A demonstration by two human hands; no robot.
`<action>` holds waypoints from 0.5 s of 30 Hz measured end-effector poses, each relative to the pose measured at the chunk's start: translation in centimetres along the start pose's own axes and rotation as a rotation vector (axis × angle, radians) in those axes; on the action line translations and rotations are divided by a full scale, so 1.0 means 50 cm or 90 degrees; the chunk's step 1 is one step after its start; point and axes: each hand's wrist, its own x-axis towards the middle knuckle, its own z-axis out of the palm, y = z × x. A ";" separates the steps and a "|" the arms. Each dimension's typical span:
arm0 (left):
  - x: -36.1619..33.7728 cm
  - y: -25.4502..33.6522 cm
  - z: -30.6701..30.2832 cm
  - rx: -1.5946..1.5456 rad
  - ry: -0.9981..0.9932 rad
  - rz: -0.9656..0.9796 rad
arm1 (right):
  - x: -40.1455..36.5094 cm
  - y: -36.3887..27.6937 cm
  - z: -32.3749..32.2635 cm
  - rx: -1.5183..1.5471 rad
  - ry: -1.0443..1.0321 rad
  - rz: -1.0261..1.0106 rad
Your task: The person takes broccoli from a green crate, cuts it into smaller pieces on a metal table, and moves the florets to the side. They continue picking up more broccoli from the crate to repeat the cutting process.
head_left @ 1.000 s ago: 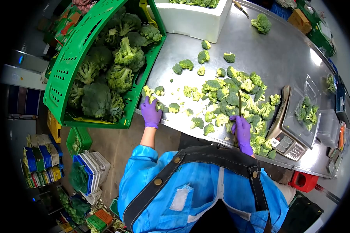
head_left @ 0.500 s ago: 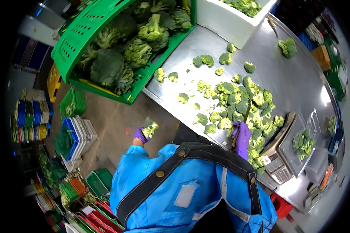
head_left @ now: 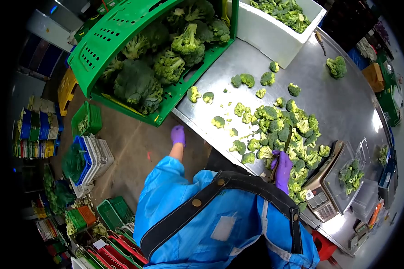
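Note:
My left hand (head_left: 178, 135), in a purple glove, is over the floor beside the table edge, just below the green crate (head_left: 166, 110). Nothing shows in it, and its fingers look loosely stretched out. My right hand (head_left: 283, 169), also gloved in purple, is closed around a knife (head_left: 288, 138) at the near edge of the metal table. The blade points away over a heap of cut broccoli florets (head_left: 274, 125). Large broccoli heads (head_left: 134, 80) fill the tipped crate.
A white foam box (head_left: 269, 38) of florets stands at the table's far end. A second knife (head_left: 319, 42) and a broccoli piece (head_left: 336, 67) lie nearby. At right, a scale (head_left: 321, 197) bears a floret pack (head_left: 351, 176). Crates (head_left: 92, 159) stand on the floor at left.
The broccoli piece in my left hand is gone from it, and that hand has moved up towards the crate. My right hand keeps the knife in nearly the same place. The view has shifted slightly.

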 end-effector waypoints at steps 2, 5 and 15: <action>-0.122 0.085 -0.027 0.126 0.058 0.075 | -0.001 0.001 -0.006 -0.040 0.004 -0.012; -0.218 0.224 -0.054 0.249 -0.034 0.279 | 0.001 0.012 -0.009 -0.030 0.009 -0.004; -0.091 0.612 -0.054 0.473 0.473 0.682 | -0.001 0.008 -0.009 0.017 0.038 -0.006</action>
